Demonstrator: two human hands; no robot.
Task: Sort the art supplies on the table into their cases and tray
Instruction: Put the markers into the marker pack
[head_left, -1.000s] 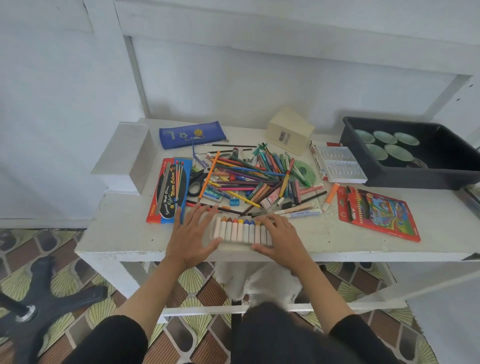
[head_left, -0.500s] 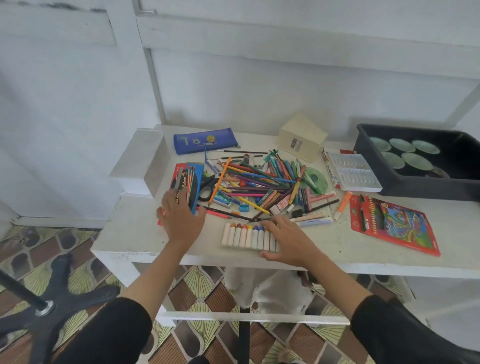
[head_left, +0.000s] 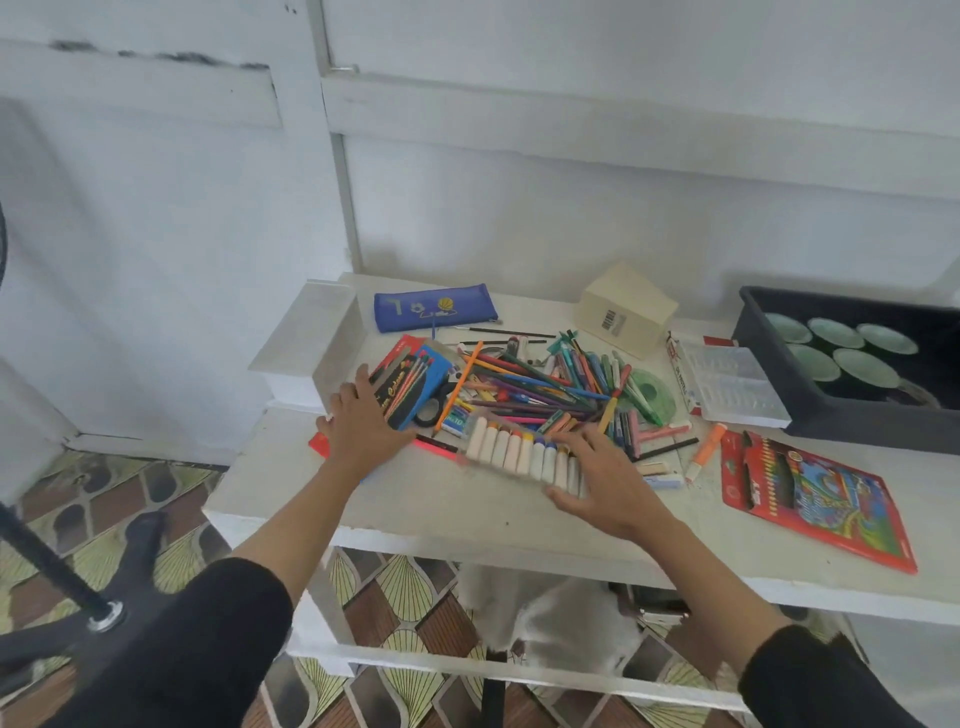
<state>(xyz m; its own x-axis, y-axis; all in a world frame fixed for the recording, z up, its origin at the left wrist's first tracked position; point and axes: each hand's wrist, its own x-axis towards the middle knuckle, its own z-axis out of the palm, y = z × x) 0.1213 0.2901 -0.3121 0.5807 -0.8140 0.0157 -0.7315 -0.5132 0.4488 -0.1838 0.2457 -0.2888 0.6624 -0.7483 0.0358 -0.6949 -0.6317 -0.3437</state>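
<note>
Change since half a second before: the crayon row (head_left: 509, 449) had swung from level along the near edge to a slant, with its left end pushed up against the loose pile (head_left: 545, 384); the view had also shifted leftward.
Table (head_left: 415, 514): white top, carrying everything listed below.
Black tray (head_left: 857, 423): stood at the far right of the table; five green discs (head_left: 834, 332) lay inside it.
Loose pile: mixed pencils, pens and markers were heaped at the centre, crossing at all angles.
Red pencil box (head_left: 810, 493): lay flat at the near right, in front of the tray and apart from the pile.
Clear case (head_left: 737, 384): lay between the pile and the tray, just beside the tray's left wall.
Cream box (head_left: 626, 312): stood tilted behind the pile, barcode toward the viewer.
Blue pouch (head_left: 434, 309): lay flat at the back left, just behind the pencil pack (head_left: 408, 387).
Pencil pack: red and blue, slanted at the left edge of the pile, with its near end under the left hand (head_left: 363, 421).
Crayon row: pale sticks lay side by side, near the table's front edge.
Left hand: fingers were straight and spread, the palm resting on the pack; nothing was gripped.
Right hand (head_left: 602, 478): fingers were straight and spread wide, lying on the right end of the crayon row without curling round it.
Orange marker (head_left: 706, 449): lay alone between the pile and the red pencil box.
</note>
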